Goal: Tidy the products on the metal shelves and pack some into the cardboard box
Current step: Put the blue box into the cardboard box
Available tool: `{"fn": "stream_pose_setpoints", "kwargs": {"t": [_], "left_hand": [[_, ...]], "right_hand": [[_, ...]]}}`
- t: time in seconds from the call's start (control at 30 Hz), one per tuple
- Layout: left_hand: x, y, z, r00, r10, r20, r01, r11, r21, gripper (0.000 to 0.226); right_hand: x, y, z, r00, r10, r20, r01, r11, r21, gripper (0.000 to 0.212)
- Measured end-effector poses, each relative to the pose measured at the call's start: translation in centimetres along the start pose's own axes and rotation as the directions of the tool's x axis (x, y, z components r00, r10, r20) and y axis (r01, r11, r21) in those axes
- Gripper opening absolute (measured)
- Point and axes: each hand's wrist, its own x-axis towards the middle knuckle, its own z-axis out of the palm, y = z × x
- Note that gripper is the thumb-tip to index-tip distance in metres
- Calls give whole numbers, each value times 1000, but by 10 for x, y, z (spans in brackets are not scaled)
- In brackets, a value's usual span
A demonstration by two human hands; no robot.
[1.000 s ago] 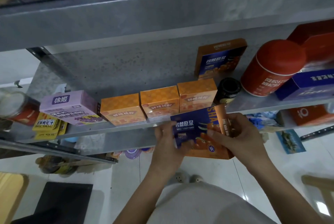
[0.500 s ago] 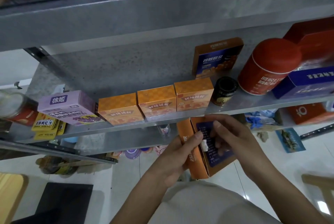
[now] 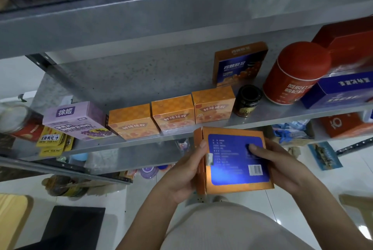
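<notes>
Shelves: grey metal shelves (image 3: 141,80) fill my view, with a white tiled floor below; I see no cardboard box for packing.
Big cartons: one red carton (image 3: 347,41) and one blue carton (image 3: 343,90), far right.
Red tin (image 3: 294,74): one, tilted against the blue carton.
Flat orange-and-blue box (image 3: 232,161): in my hands, just in front of the middle shelf's edge, back panel and barcode facing me.
Hands: my left hand (image 3: 181,175) grips the box's left edge and my right hand (image 3: 282,167) grips the right, thumb on the panel.
Handling: it looks light, with stiff card and a smooth print that may slip. The left side flap seems loose, so I judge a hold across both side edges safest.
Flat box count: two, the other being the twin box (image 3: 240,64) upright at the back.
Purple box (image 3: 74,120): one.
Orange cube boxes (image 3: 172,113): three, side by side.
Dark jar (image 3: 249,100): one.
Yellow sachets (image 3: 52,140): a small pile, and I cannot tell the number.
</notes>
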Motion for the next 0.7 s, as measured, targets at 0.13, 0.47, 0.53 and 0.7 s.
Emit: {"fn": "stream_pose_setpoints", "kwargs": {"t": [0.13, 0.47, 0.53, 0.7], "left_hand": [[0, 4, 0, 991, 72, -108, -69, 997, 31, 65], [4, -8, 0, 980, 158, -123, -146, 984, 106, 44], [7, -9, 2, 982, 149, -113, -139, 986, 92, 46], [15, -2, 8, 990, 122, -71, -116, 989, 93, 50]], "right_hand": [[6, 4, 2, 989, -110, -99, 113, 993, 30, 98], [-5, 15, -4, 978, -139, -155, 156, 982, 105, 50], [-12, 18, -11, 977, -139, -160, 161, 978, 135, 55], [-33, 29, -30, 990, -128, -54, 134, 981, 140, 81]]}}
